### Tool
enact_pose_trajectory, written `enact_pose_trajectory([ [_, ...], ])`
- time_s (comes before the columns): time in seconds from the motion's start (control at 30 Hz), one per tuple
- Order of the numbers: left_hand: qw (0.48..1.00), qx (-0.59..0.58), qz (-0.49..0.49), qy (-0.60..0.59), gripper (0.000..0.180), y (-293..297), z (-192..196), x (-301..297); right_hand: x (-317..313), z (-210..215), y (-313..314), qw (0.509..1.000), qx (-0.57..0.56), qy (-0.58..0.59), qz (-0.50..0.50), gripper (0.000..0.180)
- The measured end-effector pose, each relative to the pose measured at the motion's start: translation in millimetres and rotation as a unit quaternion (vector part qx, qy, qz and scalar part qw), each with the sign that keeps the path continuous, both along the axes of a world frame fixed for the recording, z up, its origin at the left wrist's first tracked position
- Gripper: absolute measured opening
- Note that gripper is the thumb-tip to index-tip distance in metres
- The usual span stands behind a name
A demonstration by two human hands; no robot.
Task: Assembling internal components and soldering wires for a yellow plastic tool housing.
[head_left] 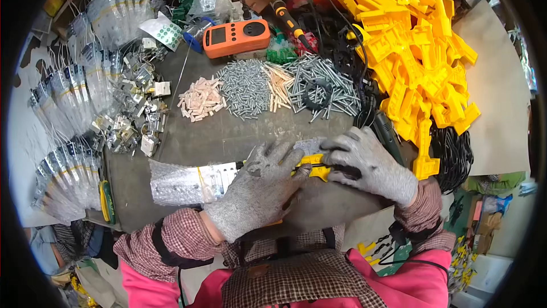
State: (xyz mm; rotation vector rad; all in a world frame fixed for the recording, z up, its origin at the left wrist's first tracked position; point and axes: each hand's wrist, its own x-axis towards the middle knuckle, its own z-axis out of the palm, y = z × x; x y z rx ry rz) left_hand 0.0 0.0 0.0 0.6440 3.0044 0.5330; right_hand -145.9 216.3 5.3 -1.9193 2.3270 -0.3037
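In front of me, a yellow plastic housing part (317, 170) lies between my two gloved hands. My left hand (253, 188), in a grey glove, presses its fingers round the part's left end. My right hand (364, 162), gloved alike, curls its fingers on the right end. Under and left of my left hand is a flat metal strip assembly in bubble wrap (185, 184), with a yellow band round it. Behind the yellow part, a piece of clear bubbled plastic (308, 147) shows between the hands. My fingers hide much of the yellow part.
Yellow housings (410, 57) are heaped at the right, beside black cable coils (453, 157). Farther back lie silver screws (245, 86), pale pegs (200, 99) and an orange meter (236, 38). Wrapped strips (65, 180) and small metal fittings (134, 108) line the left. Yellow-green pliers (106, 201) lie near them.
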Motion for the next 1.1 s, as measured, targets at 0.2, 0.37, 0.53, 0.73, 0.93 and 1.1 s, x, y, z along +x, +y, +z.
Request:
enact_pose_trajectory([
  [0.2, 0.995, -0.099, 0.011, -0.016, 0.036, 6.0, 16.8, -11.6, -13.2, 5.5, -50.4, 0.991, 0.107, -0.075, -0.026, 0.029],
  [0.37, 0.997, -0.052, -0.024, -0.060, 0.030, -34.1, 29.2, -27.4, -8.7, 2.5, -38.9, 0.992, 0.099, -0.079, -0.026, 0.040],
  [0.53, 0.991, 0.044, 0.116, -0.052, 0.031, -56.7, 26.0, 8.5, 18.3, 3.3, -30.4, 0.983, 0.066, -0.140, -0.095, 0.045],
  [0.73, 0.973, -0.194, 0.124, -0.013, 0.068, -1.5, -3.6, 92.5, 41.7, 11.1, -46.9, 0.997, 0.013, 0.032, -0.065, 0.051],
  [0.93, 0.964, -0.218, 0.148, -0.021, 0.083, 1.6, -0.2, 87.8, 43.0, -30.7, -88.2, 0.977, -0.100, -0.154, 0.109, 0.058],
  [1.1, 0.938, -0.311, 0.128, 0.081, 0.064, 5.6, -19.6, 100.0, 46.4, -40.6, -88.5, 0.981, -0.085, -0.145, 0.094, 0.052],
])
